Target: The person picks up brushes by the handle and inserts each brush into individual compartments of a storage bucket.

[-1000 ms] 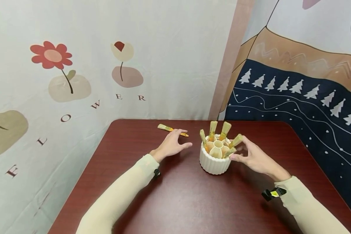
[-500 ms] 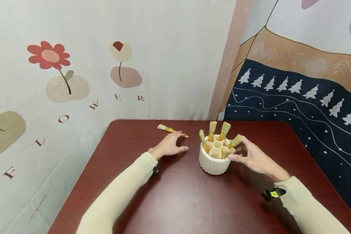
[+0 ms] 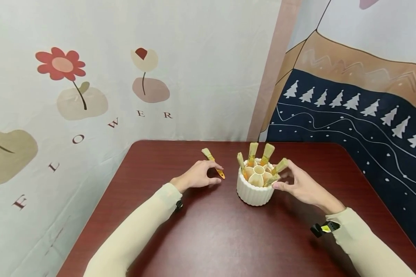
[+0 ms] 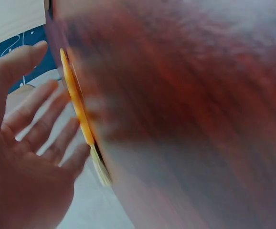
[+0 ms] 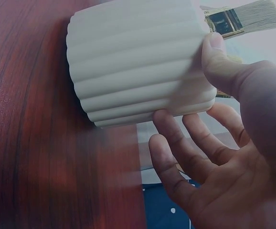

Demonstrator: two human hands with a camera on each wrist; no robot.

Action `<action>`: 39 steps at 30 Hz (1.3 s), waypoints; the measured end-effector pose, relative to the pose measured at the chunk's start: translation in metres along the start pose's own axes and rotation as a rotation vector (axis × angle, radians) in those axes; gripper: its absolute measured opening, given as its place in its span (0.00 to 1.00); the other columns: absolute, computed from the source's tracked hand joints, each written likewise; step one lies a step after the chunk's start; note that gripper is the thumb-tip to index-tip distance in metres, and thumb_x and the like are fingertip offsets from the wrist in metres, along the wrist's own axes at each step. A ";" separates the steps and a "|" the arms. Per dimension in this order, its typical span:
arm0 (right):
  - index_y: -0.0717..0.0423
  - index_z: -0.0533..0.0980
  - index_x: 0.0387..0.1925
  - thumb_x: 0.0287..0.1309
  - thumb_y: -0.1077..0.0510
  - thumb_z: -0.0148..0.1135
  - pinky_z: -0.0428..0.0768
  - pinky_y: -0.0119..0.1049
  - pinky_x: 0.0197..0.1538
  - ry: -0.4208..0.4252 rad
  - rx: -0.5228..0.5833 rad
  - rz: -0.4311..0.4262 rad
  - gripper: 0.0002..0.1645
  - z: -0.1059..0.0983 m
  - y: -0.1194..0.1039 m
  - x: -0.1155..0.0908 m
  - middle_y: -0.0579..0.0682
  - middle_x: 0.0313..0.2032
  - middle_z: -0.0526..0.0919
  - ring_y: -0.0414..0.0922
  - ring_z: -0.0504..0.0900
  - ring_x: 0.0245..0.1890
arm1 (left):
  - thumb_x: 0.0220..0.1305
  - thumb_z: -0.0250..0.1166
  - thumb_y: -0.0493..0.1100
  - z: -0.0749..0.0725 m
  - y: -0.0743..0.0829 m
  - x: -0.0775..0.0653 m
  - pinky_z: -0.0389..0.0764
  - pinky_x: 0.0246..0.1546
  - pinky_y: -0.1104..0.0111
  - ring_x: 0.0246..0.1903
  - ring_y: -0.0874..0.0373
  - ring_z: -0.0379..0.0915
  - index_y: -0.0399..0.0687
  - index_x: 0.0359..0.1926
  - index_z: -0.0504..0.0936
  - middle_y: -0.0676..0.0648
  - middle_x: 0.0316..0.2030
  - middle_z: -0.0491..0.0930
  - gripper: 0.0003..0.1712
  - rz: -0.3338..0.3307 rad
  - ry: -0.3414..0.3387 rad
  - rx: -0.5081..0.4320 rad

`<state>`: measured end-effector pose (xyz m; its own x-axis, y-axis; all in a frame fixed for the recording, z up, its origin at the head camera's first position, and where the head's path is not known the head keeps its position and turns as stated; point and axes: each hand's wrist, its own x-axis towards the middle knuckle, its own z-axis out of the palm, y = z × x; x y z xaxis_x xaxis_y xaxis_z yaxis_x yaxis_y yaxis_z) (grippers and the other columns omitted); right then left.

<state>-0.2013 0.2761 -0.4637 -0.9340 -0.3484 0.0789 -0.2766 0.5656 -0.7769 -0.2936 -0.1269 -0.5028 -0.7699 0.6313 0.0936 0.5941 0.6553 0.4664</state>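
A loose paintbrush (image 3: 208,155) with an orange handle lies on the table, bristles pointing away. My left hand (image 3: 197,175) is over its handle, fingers loosely bent and thumb apart. In the left wrist view the fingertips touch or lie close beside the orange handle (image 4: 77,105), without pinching it. To the right stands a white ribbed brush holder (image 3: 254,194), divided into petal-shaped compartments around a round centre. Several paintbrushes (image 3: 252,152) stand in it, bristles up. My right hand (image 3: 303,188) grips the holder's right side, thumb near the rim and fingers against the ribbed wall (image 5: 138,62).
The dark red wooden table (image 3: 208,231) has rounded far corners. Behind it hangs a pale cloth (image 3: 208,69) with printed flowers and letters. A navy and tan printed cloth (image 3: 350,88) hangs at the right.
The loose paintbrush has turned and shifted toward me and the holder, its bristle end now further right. My left hand has drawn back slightly with it. The right hand and holder have stayed put.
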 end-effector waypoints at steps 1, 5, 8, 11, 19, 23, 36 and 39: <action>0.60 0.71 0.73 0.74 0.56 0.82 0.90 0.30 0.54 0.000 0.000 -0.001 0.37 0.000 0.000 0.000 0.62 0.62 0.88 0.54 0.92 0.59 | 0.77 0.80 0.49 0.000 0.001 -0.001 0.85 0.77 0.51 0.69 0.48 0.88 0.50 0.69 0.91 0.49 0.64 0.93 0.25 0.013 -0.006 -0.001; 0.60 0.71 0.72 0.74 0.56 0.82 0.89 0.29 0.54 0.000 -0.002 -0.002 0.36 -0.002 -0.001 0.000 0.62 0.62 0.87 0.53 0.92 0.58 | 0.77 0.80 0.49 0.001 0.004 -0.002 0.87 0.74 0.52 0.66 0.52 0.90 0.55 0.67 0.94 0.52 0.63 0.94 0.22 0.066 -0.029 -0.017; 0.60 0.71 0.72 0.74 0.56 0.82 0.89 0.29 0.54 0.002 -0.004 0.000 0.36 -0.003 -0.001 0.000 0.61 0.61 0.88 0.53 0.91 0.58 | 0.77 0.79 0.49 0.002 0.006 -0.003 0.87 0.73 0.54 0.64 0.55 0.90 0.58 0.64 0.96 0.54 0.62 0.95 0.18 0.081 -0.044 -0.036; 0.60 0.70 0.73 0.74 0.55 0.82 0.89 0.28 0.55 -0.001 -0.003 0.009 0.37 -0.003 -0.002 -0.001 0.61 0.61 0.88 0.53 0.91 0.58 | 0.77 0.79 0.49 0.003 0.008 -0.003 0.87 0.73 0.54 0.63 0.57 0.90 0.61 0.61 0.97 0.57 0.59 0.96 0.15 0.082 -0.058 -0.048; 0.59 0.69 0.76 0.74 0.53 0.82 0.88 0.27 0.56 0.005 -0.005 0.025 0.40 -0.003 0.000 -0.002 0.61 0.63 0.87 0.52 0.90 0.59 | 0.78 0.79 0.48 0.006 0.013 -0.003 0.89 0.70 0.54 0.60 0.57 0.93 0.58 0.59 0.97 0.56 0.56 0.97 0.13 0.080 -0.012 -0.100; 0.59 0.69 0.76 0.74 0.52 0.82 0.88 0.26 0.56 -0.002 -0.004 0.034 0.41 -0.001 0.001 -0.004 0.61 0.63 0.87 0.52 0.90 0.59 | 0.77 0.81 0.47 0.013 0.012 -0.003 0.92 0.67 0.52 0.57 0.52 0.95 0.49 0.62 0.95 0.48 0.57 0.96 0.17 0.002 0.081 -0.157; 0.60 0.71 0.73 0.75 0.55 0.82 0.90 0.28 0.55 0.004 -0.009 -0.002 0.37 0.002 0.000 -0.004 0.60 0.61 0.88 0.51 0.92 0.59 | 0.70 0.86 0.50 0.013 0.026 -0.003 0.85 0.71 0.44 0.67 0.41 0.83 0.56 0.63 0.96 0.45 0.61 0.89 0.23 -0.113 0.046 0.010; 0.60 0.71 0.72 0.74 0.55 0.82 0.90 0.29 0.54 0.006 -0.003 -0.006 0.36 0.003 -0.001 -0.003 0.60 0.61 0.88 0.51 0.91 0.58 | 0.70 0.85 0.44 0.010 0.026 -0.004 0.85 0.72 0.46 0.68 0.40 0.84 0.54 0.62 0.96 0.45 0.62 0.90 0.21 -0.107 0.023 -0.003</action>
<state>-0.1972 0.2745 -0.4648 -0.9337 -0.3473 0.0874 -0.2831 0.5660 -0.7742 -0.2726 -0.1088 -0.4995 -0.8342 0.5478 0.0635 0.5074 0.7173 0.4775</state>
